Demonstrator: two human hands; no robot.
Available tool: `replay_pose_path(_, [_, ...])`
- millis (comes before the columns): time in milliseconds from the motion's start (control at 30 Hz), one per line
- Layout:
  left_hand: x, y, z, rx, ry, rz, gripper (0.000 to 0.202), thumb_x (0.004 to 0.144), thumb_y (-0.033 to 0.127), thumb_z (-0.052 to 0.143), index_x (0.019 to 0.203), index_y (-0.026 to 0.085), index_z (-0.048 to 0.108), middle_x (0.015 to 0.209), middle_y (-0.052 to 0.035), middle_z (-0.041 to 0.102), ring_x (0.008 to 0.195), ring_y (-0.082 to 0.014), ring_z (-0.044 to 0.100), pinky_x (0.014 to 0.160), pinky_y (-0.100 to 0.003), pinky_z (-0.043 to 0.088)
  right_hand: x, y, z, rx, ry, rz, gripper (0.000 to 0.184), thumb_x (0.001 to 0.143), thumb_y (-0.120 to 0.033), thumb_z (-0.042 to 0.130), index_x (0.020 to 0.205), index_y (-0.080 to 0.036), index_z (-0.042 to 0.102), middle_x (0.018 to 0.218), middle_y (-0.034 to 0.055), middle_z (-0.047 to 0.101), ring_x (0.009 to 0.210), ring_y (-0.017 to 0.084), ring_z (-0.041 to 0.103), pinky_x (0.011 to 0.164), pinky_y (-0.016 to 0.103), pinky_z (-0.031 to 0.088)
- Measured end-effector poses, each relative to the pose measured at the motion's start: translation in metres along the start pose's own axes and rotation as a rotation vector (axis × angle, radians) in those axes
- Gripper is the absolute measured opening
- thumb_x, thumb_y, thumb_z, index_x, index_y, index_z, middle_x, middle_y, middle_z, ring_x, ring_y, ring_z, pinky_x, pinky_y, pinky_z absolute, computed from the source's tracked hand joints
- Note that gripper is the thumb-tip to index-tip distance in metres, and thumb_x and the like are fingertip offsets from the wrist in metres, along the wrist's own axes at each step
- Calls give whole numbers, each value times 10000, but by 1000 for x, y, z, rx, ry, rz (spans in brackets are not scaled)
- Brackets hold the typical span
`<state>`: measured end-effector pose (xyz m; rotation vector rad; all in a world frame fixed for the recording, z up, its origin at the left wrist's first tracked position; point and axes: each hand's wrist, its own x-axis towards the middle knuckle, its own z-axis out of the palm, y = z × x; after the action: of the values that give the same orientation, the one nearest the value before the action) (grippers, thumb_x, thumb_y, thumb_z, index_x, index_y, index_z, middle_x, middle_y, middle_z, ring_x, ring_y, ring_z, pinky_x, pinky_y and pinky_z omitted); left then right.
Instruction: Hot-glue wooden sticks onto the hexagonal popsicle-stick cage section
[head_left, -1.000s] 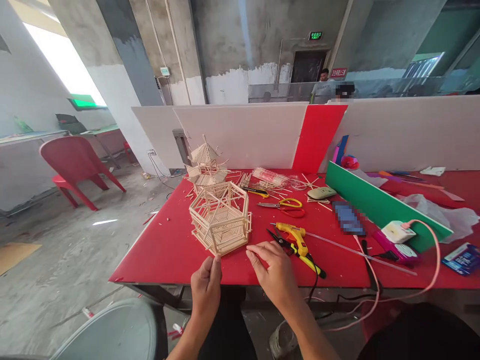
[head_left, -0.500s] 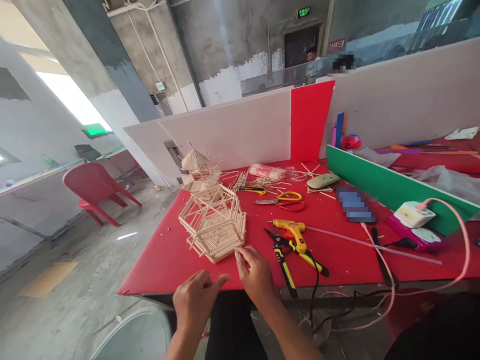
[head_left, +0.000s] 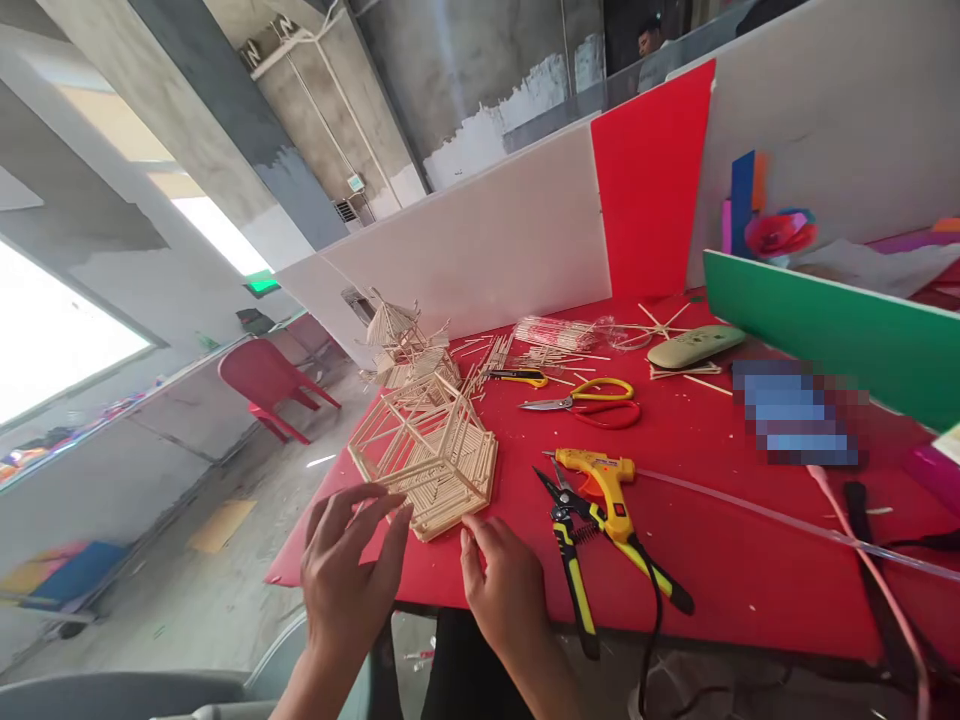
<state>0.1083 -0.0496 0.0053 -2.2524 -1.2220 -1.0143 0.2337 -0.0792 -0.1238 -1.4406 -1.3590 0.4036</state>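
A hexagonal frame of thin wooden sticks (head_left: 450,470), with a slatted base and raised rails, lies near the table's front edge. My left hand (head_left: 349,560) is at its front left corner, thumb and fingers spread apart; whether the fingertips touch the sticks I cannot tell. By the front right edge of the base, my right hand (head_left: 506,580) has its fingers curled, with thumb and index tips close together; anything between them is too small to make out. Behind the frame stands a small stick tower with a pointed roof (head_left: 394,330).
Right of my hands lie black-yellow pliers (head_left: 574,560), a yellow glue gun (head_left: 600,480), scissors (head_left: 592,402) and a utility knife (head_left: 517,376). Loose sticks (head_left: 555,357), a beige computer mouse (head_left: 694,346) and a blurred phone (head_left: 799,415) are farther back. A green board (head_left: 817,325) stands at right.
My view has shifted and come closer to the table. My left hand has moved up to the stick frame and its fingers have spread. My right hand stays by the base's front edge.
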Motion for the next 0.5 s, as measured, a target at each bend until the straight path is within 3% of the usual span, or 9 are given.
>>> replay_pose_path(167, [25,6,21,57,-11,28,161,884,293,674,1032,253,724,1337,-104,599,1258,-309,525,1042,-512,428,1,1,-5,-8,32,-12,372,1011,-221,382,1330,-165,565,918,92,678,816,212,682,679,303,511])
replay_pose_path(500, [34,-7,36,31,-138,14,135,911,279,643,996,276,748,1465,-61,533,1408,-327,411,1112,-556,378,0,-1,-7,64,31,-4,320,993,-212,417,1262,-212,591,884,64,663,782,206,660,692,318,513])
